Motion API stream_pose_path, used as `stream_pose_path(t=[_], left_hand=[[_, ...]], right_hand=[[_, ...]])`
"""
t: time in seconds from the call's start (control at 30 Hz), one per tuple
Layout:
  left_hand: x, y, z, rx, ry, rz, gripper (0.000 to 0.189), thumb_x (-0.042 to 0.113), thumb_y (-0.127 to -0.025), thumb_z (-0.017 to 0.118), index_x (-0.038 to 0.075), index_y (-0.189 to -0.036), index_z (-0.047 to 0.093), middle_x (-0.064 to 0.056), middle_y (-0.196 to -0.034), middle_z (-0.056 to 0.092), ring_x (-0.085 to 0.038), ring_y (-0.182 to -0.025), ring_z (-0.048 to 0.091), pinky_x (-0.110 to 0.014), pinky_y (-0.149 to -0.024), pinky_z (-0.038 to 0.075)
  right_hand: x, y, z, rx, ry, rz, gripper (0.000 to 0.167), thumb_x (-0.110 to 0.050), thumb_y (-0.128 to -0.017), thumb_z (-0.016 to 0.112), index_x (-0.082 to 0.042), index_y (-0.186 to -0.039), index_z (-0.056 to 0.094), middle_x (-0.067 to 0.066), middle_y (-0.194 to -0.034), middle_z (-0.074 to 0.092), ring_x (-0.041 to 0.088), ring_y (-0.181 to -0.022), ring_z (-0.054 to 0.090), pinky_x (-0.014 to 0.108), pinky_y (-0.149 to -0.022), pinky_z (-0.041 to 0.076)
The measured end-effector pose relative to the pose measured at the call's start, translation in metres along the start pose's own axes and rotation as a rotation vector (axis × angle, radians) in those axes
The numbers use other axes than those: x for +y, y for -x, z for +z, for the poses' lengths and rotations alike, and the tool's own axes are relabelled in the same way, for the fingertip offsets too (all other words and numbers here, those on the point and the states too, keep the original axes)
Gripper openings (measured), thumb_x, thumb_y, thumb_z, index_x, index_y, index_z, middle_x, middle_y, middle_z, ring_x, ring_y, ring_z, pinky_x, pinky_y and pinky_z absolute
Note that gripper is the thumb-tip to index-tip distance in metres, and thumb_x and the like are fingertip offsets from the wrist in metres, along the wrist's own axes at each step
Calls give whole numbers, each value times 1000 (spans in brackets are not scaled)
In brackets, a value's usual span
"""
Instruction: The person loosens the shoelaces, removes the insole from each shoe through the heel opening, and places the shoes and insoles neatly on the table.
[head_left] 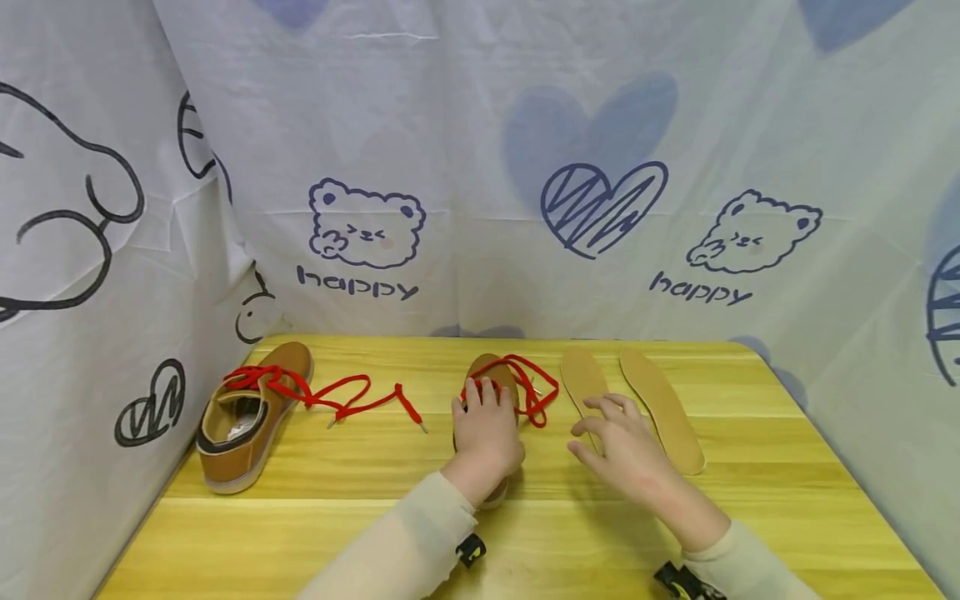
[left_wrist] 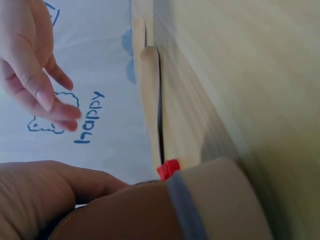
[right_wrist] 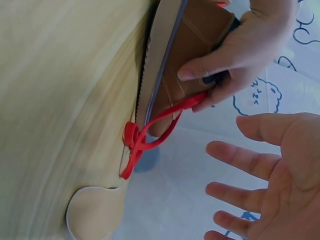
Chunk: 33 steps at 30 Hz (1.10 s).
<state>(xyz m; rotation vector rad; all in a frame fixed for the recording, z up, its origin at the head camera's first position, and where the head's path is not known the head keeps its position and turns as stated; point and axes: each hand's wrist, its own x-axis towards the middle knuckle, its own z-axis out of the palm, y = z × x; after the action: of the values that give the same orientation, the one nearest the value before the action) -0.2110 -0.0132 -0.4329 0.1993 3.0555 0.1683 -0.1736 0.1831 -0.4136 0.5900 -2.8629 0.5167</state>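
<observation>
A brown shoe [right_wrist: 192, 47] with a pale sole and red lace [head_left: 542, 392] stands at the middle of the table. My left hand [head_left: 487, 433] grips it from above; in the right wrist view the thumb presses its side and other fingers reach over the top. The hand covers most of the shoe in the head view. To the right, my right hand [head_left: 626, 446] hovers with fingers spread, holding nothing. Beneath and beyond it lie two tan insoles, the left insole [head_left: 582, 375] partly covered by the hand and the right insole [head_left: 666, 408] beside it.
A second brown shoe [head_left: 262, 446] stands near the table's left edge, its red lace [head_left: 352, 408] trailing rightward over the wood. White printed cloth [head_left: 465, 150] hangs behind and beside the wooden table [head_left: 360, 533].
</observation>
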Motion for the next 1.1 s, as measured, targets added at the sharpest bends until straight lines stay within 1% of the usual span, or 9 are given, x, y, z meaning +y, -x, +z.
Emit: stream_pose_path(t=[0.13,0.33,0.53,0.77,0.97,1.1], left_hand=[[-8,-1,2,18,17,20,78,35,-89,69,15,-157,37,-17,-163,23,-41,-150,14,-59,-117,20],[-21,-1,2,45,52,23,77,31,-88,70,15,-156,38,-17,-163,23,-40,-150,15,-59,-116,21],[-36,0,0,63,74,25,75,28,-87,71,15,-155,40,-17,-163,25,-40,-149,17,-58,-115,23],[-53,3,-2,66,107,21,74,25,-86,70,15,-154,42,-16,-163,25,-41,-149,17,-58,-115,22],[-68,3,-4,68,127,9,74,24,-85,72,14,-153,44,-16,-162,26,-42,-149,16,-59,-115,21],[-77,4,-4,75,136,7,74,24,-85,71,14,-153,44,-16,-162,26,-43,-149,15,-60,-115,21]], right_hand=[[3,0,-6,-28,1,6,16,-31,-93,73,-16,-100,76,18,-139,56,45,-134,38,71,-102,32],[7,2,-17,-80,-49,33,15,-32,-94,71,-21,-102,76,17,-141,55,45,-135,36,73,-103,30],[12,5,-24,-82,-69,25,17,-33,-94,70,-20,-104,76,17,-141,55,44,-134,37,70,-103,33],[18,10,-33,-102,-93,36,23,-36,-96,68,-18,-107,76,16,-143,53,44,-135,36,68,-102,36],[24,14,-40,-102,-97,43,22,-37,-95,69,-20,-106,76,17,-143,53,44,-134,36,69,-102,35],[30,16,-44,-108,-111,49,23,-37,-95,69,-19,-107,75,19,-142,52,45,-133,35,70,-101,34]])
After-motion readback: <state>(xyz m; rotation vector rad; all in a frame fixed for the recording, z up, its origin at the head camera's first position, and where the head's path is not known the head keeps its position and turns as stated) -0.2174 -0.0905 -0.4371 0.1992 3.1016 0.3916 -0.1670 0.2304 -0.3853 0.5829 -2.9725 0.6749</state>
